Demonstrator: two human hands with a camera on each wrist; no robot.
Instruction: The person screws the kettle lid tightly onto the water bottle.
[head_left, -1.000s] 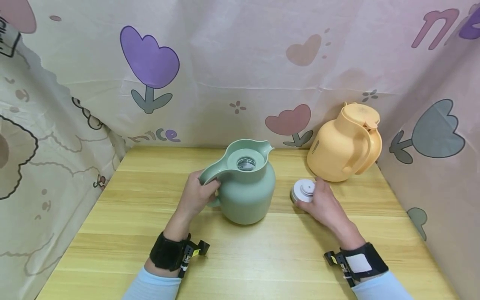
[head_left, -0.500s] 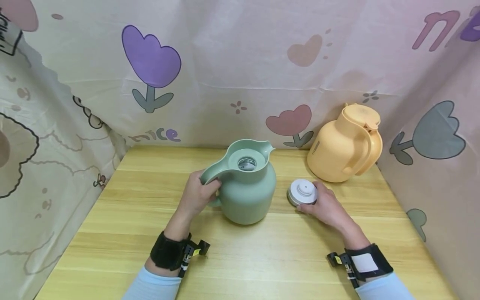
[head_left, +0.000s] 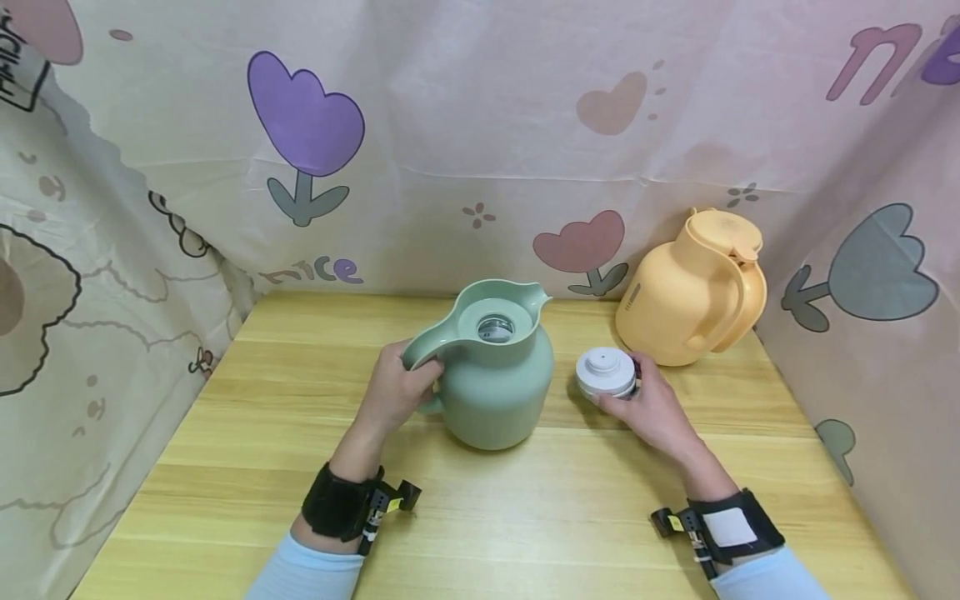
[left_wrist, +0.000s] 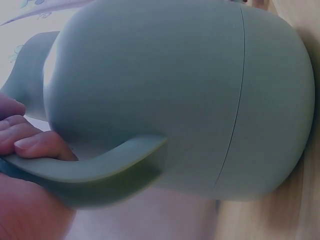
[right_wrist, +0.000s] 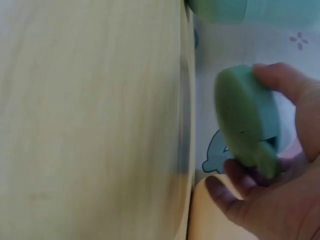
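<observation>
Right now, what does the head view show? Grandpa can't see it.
A person's left fingers grip the handle of an open green jug, while the right fingers hold a round lid, white side up. A yellow jug stands at back right on the wooden table.

You've got a pale-yellow wood-grain tabletop (head_left: pixel 225 442); behind its back edge hangs a pinkish-white fabric wall (head_left: pixel 465 100) w/ purple tulip print (head_left: pixel 306 121). L edge: cream printed cloth (head_left: pixel 127 367); R edge: pale cloth (head_left: pixel 896 400) w/ grey tulip print (head_left: pixel 881 267). Soft sheen (head_left: pixel 480 508) nr front ctr.
</observation>
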